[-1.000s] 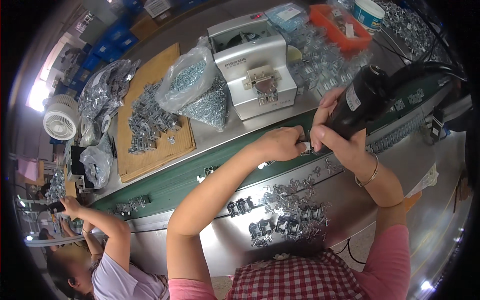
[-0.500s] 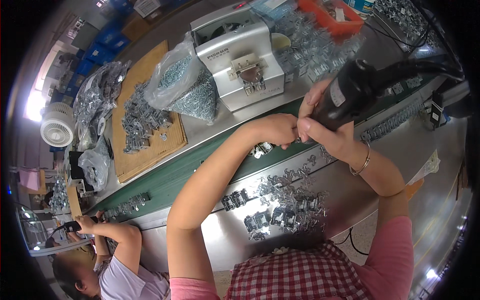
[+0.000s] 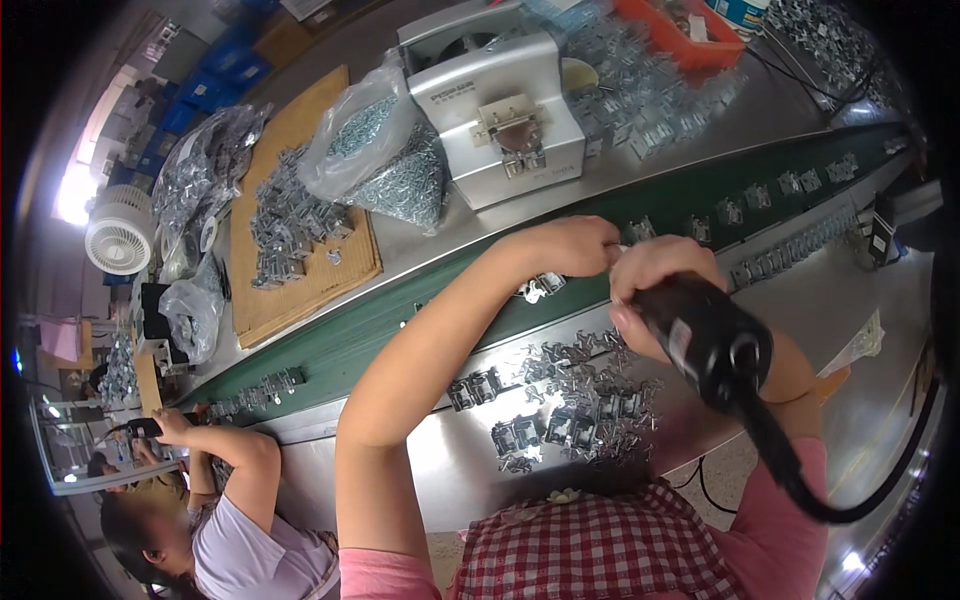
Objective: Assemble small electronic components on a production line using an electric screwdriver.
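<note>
My right hand [image 3: 655, 275] is wrapped round a black electric screwdriver [image 3: 705, 335], which lies tilted with its cable end toward me at the lower right. Its tip is hidden behind my fingers. Against it, over the green conveyor belt, my left hand [image 3: 572, 246] is closed in a pinch; what its fingers hold is too small and covered to make out. A metal bracket assembly [image 3: 541, 287] lies on the belt beneath my left wrist. On the steel ledge nearer me sit several metal bracket parts [image 3: 570, 428] and a scatter of small metal clips [image 3: 560, 362].
Beyond the belt [image 3: 330, 362] stand a silver screw feeder [image 3: 510, 110], a clear bag of screws [image 3: 395, 180], and cardboard [image 3: 345, 300] bearing metal parts. An orange bin [image 3: 690, 45] is at the back right. Another person [image 3: 250, 530] works at the lower left.
My right hand has turned, swinging the screwdriver's cable end from the far right down toward me. More brackets on the belt at right have come into sight. My left hand stays closed, slightly shifted.
</note>
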Demonstrator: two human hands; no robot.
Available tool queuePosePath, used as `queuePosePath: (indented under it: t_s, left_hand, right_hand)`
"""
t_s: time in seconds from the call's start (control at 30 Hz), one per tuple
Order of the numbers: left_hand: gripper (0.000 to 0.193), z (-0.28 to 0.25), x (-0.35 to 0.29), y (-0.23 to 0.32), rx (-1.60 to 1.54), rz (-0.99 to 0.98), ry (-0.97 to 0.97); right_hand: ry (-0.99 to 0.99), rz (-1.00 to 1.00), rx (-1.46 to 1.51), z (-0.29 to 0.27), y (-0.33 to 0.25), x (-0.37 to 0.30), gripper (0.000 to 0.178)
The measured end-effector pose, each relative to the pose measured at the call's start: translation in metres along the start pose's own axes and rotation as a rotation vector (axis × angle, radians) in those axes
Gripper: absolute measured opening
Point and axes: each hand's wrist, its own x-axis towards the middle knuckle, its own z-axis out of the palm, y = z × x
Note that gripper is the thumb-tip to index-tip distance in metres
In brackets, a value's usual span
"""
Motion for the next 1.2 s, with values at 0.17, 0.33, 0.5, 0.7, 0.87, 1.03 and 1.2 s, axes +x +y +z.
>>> queuePosePath:
  t_s: [0.17,0.33,0.5,0.7,0.87,1.03,1.2]
  left_hand:
    - [0.034,-0.015,-0.043,0.037,0.057,-0.157,0.405]
    - [0.04,0.002,-0.068,0.045,0.63,-0.149,0.176]
    - [0.038,0.02,-0.075,0.027,0.415,-0.05,0.373]
    - [0.026,0.029,-0.073,0.016,0.318,0.042,0.264]
    - [0.019,0.032,-0.066,0.012,0.254,0.038,0.359]
    - [0.018,0.003,-0.056,0.015,-0.066,0.056,0.006]
    - [0.02,0.004,-0.018,-0.001,-0.506,0.106,-0.005]
  right_hand:
    - [0.19,0.167,0.17,-0.015,-0.017,0.001,0.041]
    - [0.274,0.27,0.184,-0.015,0.007,0.019,0.033]
    - [0.321,0.165,0.291,-0.007,0.027,0.063,0.027]
    - [0.409,0.128,0.213,0.007,0.034,0.13,0.026]
    - [0.335,0.157,0.241,0.013,0.031,0.122,0.039]
    - [0.247,0.261,0.223,-0.006,0.001,0.086,0.048]
    - [0.273,0.252,0.16,-0.022,-0.005,0.058,0.044]
